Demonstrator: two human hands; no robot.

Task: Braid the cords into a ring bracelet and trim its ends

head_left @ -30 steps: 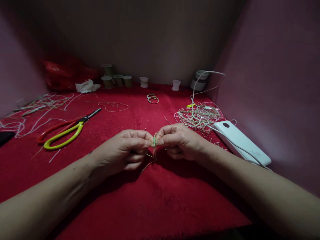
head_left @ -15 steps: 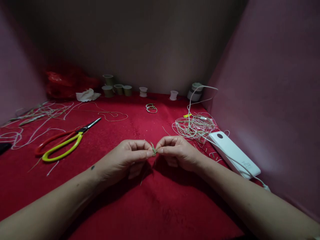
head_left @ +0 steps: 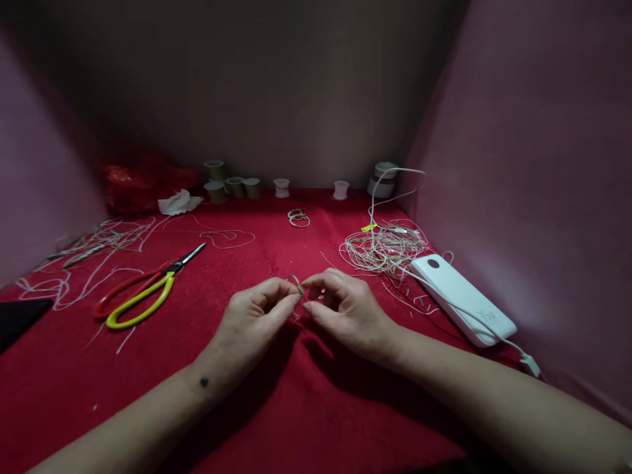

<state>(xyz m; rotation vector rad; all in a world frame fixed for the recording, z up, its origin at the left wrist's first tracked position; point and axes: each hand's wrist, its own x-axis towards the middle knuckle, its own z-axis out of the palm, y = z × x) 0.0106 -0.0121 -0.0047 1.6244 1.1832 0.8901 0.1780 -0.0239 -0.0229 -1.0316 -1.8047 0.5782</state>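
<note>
The little green knotted cord (head_left: 301,289) is up over the middle of the red desk (head_left: 316,408), between its left and right edges. The left hand (head_left: 251,316) is nearest: its fingers pinch the cord at their tips. The cord's long way leans, its top toward the desk's far left corner. It lies just left of the right hand (head_left: 353,313), whose fingers are apart, with one tip right by it; I can't tell if that tip touches.
</note>
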